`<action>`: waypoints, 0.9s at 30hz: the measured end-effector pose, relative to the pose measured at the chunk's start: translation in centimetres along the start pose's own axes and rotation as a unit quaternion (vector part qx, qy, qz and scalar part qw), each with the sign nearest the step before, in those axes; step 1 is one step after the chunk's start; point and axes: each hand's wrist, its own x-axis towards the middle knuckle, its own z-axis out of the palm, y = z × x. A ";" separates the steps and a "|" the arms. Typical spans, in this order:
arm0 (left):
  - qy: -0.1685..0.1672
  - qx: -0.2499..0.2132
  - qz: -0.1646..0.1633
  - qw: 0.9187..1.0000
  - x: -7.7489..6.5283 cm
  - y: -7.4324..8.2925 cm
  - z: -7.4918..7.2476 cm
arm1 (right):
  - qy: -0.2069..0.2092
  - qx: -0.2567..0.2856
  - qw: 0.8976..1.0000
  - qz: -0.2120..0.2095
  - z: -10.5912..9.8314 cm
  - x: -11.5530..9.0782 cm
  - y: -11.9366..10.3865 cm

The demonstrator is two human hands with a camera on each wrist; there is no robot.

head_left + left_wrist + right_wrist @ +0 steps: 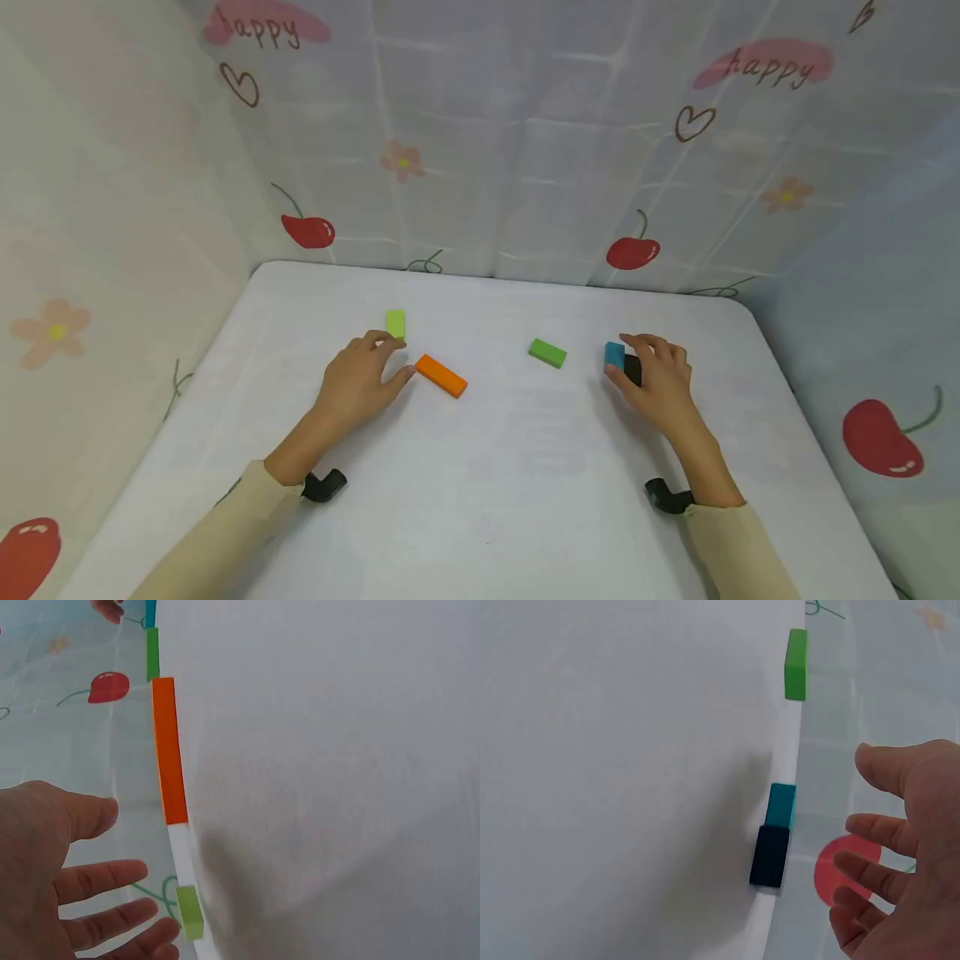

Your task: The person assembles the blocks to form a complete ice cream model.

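My left hand (358,379) hovers above the left part of the white table, its fingers spread and nothing between them. Just past its thumb lies an orange block (442,376), and near its fingertips is a lime-green block (395,323), partly covered by them in the head view. On the right side, my right hand (660,383) is held over a blue block (614,355) and a black block (769,856) that stand close together. Its thumb and fingers are apart, and the right wrist view shows no block in its grasp.
A green block (547,352) lies between the two hands, left of the blue one. The white table (480,500) has its back edge against a printed curtain (495,167). Black wrist mounts (324,486) stick out below both sleeves.
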 end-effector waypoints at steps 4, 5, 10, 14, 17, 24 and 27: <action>-0.007 0.015 0.021 1.000 -0.6 1.7 0.2 | -0.001 0.016 0.999 -0.033 1.0 0.8 -1.5; -0.011 0.023 0.026 0.999 -0.8 2.1 0.3 | -0.004 0.016 0.999 -0.036 1.2 1.0 -1.8; -0.022 0.073 0.042 0.996 -1.2 3.9 0.5 | -0.033 0.024 0.999 -0.017 1.9 2.1 -3.4; -0.011 0.123 0.058 0.991 -1.4 4.9 1.1 | -0.066 0.031 0.997 0.002 2.5 2.9 -4.3; 0.001 0.151 0.070 0.986 -1.6 5.4 1.6 | -0.084 0.040 0.996 0.008 3.0 3.5 -4.7; 0.020 0.161 0.076 0.984 -2.0 6.0 2.1 | -0.089 0.042 0.995 0.013 4.1 4.4 -4.9; 0.024 0.155 0.078 0.985 -2.0 6.1 2.1 | -0.092 0.042 0.995 0.016 4.3 4.6 -5.0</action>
